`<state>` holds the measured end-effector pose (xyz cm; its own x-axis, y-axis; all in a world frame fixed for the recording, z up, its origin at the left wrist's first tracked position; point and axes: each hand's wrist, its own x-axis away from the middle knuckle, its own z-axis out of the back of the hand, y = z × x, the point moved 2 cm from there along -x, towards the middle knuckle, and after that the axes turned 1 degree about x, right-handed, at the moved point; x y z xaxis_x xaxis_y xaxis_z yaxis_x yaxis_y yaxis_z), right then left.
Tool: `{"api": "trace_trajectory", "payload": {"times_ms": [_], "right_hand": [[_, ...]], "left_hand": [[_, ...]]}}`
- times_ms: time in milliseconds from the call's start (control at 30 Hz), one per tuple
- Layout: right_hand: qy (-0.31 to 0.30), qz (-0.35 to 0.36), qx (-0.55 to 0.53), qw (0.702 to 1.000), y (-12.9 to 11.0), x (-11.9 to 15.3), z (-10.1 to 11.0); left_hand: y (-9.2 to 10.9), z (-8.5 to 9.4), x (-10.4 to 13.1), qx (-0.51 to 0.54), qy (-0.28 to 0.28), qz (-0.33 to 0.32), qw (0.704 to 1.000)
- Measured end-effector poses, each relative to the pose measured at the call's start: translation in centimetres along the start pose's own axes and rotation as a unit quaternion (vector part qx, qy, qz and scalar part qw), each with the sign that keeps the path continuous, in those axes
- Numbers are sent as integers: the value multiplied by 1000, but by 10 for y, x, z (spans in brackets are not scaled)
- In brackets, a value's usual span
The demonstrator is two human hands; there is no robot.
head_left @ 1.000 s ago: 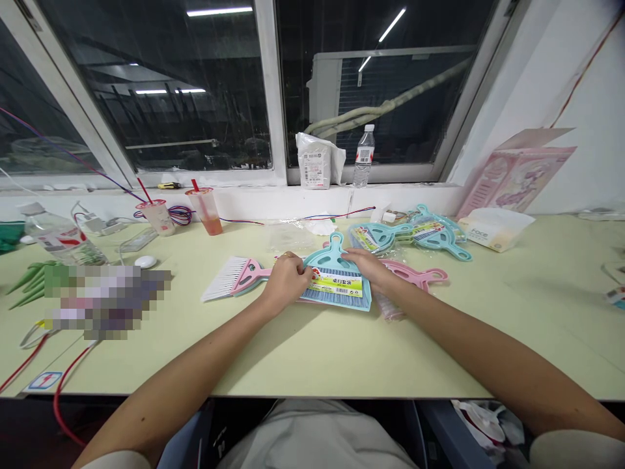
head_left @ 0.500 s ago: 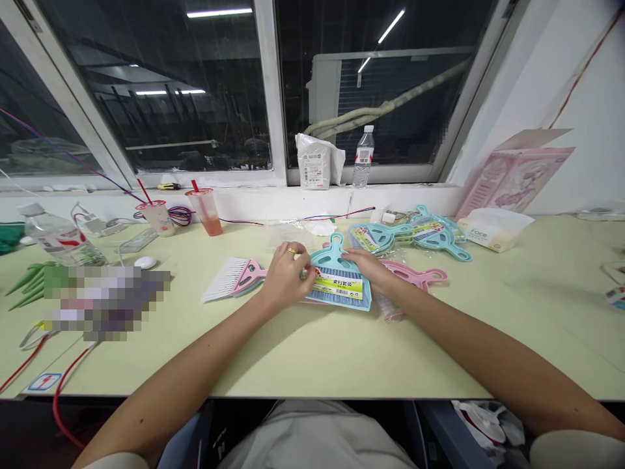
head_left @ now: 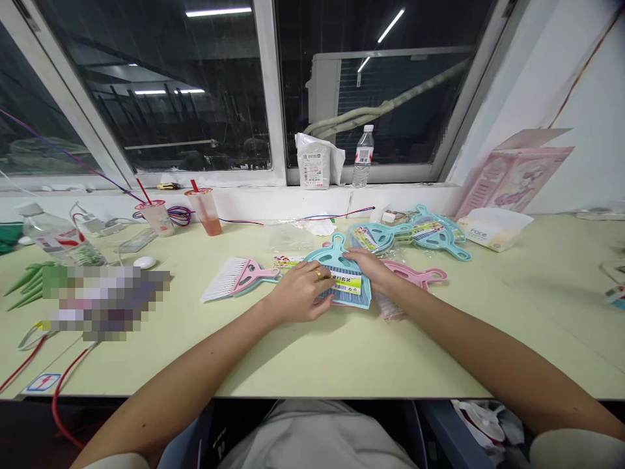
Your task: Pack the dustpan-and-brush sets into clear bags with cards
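Observation:
A light-blue dustpan with a blue-bristled brush nested in it lies in front of me, its handle pointing away. A yellow-and-white label crosses the bristles. My left hand, with a ring on one finger, bends its fingers over the label's left part and the pan's left side; the fingertips partly hide what they grip. My right hand holds the pan's right edge, thumb near the handle's base. Left of these lies a pink-and-blue brush with white bristles. Beside it, a small printed card shows.
Right of my hands lies a pink dustpan set in clear wrap. Behind it are several wrapped blue sets, a tissue pack and a pink box. Two drink cups and a plastic bottle stand left.
My left hand has moved right and slightly toward me, from the pan's left edge over the label. The printed card and the brush's handle end are now uncovered. My right hand stays put.

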<state>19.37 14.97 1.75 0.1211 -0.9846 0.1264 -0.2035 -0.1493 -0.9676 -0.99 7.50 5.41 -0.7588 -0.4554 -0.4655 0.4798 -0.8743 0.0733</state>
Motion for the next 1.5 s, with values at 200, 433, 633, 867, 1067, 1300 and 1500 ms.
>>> {"api": "trace_trajectory", "payload": {"times_ms": [200, 433, 633, 867, 1067, 1300, 1500], "right_hand": [[-9, 4, 3, 1000, 0, 1, -1], [33, -18, 2, 999, -1, -1, 3], [73, 2, -67, 995, -13, -4, -1], [71, 20, -126, 989, -16, 5, -22], [91, 32, -143, 985, -15, 4, -38], [-12, 8, -144, 989, -26, -14, -73], [35, 35, 70, 996, -41, -77, -66]], "left_hand": [[1, 0, 0, -18, 0, -7, 1000], [-37, 16, 3, 96, 266, 276, 918], [-64, 2, 4, 473, 190, 459, 728], [-38, -3, -4, 699, 191, 417, 549], [-50, 2, -3, 734, 238, 422, 475], [-100, 29, 7, 696, 232, 470, 490], [-156, 72, 28, 615, 364, 459, 528]]}}
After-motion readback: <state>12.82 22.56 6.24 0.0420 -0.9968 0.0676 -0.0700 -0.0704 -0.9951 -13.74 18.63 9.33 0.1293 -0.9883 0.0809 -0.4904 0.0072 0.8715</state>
